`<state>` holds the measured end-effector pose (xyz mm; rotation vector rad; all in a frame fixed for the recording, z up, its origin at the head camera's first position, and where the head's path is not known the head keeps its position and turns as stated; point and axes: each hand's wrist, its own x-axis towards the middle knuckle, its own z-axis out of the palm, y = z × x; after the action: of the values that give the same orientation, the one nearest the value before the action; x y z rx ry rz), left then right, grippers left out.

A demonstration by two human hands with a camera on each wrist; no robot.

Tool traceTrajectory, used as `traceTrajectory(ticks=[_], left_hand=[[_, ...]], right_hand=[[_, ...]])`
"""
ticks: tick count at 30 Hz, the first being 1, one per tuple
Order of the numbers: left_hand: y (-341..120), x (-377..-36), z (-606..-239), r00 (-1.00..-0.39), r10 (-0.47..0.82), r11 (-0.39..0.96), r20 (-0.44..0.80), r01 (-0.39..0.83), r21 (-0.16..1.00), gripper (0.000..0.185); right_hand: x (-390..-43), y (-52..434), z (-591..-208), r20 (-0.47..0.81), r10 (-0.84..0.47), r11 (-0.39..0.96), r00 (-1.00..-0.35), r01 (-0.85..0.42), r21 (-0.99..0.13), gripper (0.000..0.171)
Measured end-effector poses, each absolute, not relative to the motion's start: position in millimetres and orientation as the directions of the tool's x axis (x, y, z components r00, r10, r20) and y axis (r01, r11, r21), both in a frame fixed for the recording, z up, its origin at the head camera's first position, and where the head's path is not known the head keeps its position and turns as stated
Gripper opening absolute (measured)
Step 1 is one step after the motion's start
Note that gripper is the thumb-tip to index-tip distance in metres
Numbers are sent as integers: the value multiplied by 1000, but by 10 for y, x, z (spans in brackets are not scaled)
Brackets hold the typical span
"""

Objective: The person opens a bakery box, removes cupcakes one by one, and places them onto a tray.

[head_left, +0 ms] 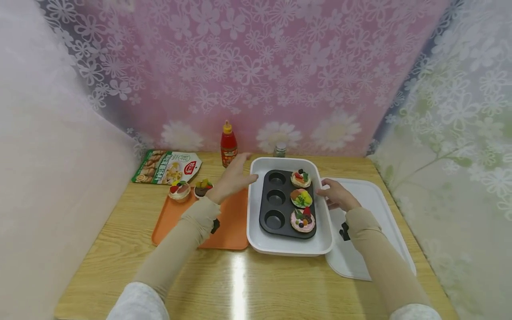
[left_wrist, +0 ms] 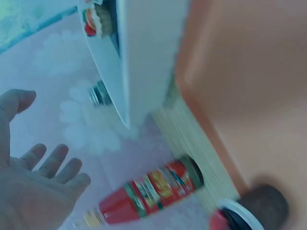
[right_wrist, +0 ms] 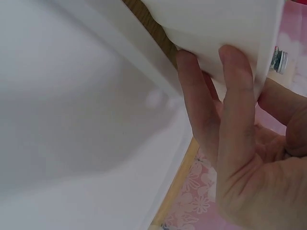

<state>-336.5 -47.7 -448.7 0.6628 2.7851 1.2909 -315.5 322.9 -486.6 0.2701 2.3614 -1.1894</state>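
**Head view: both hands at the white dish, only the right one on it**

Head view, white dish (head_left: 289,243) mid-worktop (head_left: 224,284), long axis running away from the body, near end toward the chest. Dark muffin tin (head_left: 267,200) seated inside; three decorated cupcakes (head_left: 302,198) down its right column, left column of cups bare.

Right hand (head_left: 335,194) against the dish's right rim; right wrist view confirms fingers (right_wrist: 237,96) curled over the white wall, grip closed on it. Nearer of the two, already in contact.

Left hand (head_left: 231,178) off the dish's far-left corner, fingers spread and straight, grip open, holding nothing; left wrist view shows a gap between palm (left_wrist: 29,191) and dish wall (left_wrist: 144,57). Dish lies to the right of this hand, just beside.

Orange tray (head_left: 224,226) touching or nearly touching the dish's left side, two more cupcakes (head_left: 180,190) at its far end. White lid (head_left: 376,209) under the right forearm. Ketchup bottle (head_left: 228,143), small jar (head_left: 279,150) and food packet (head_left: 166,167) along the back edge
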Motion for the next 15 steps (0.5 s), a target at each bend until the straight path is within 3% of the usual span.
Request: traceTrajectory(ticks=[15], left_hand=[[451,-3463,-4488,-728,683,502,55,523,689,79]], right_hand=[[-3160,3222,-4845,-493,-29,598,-870,380,-705,46]])
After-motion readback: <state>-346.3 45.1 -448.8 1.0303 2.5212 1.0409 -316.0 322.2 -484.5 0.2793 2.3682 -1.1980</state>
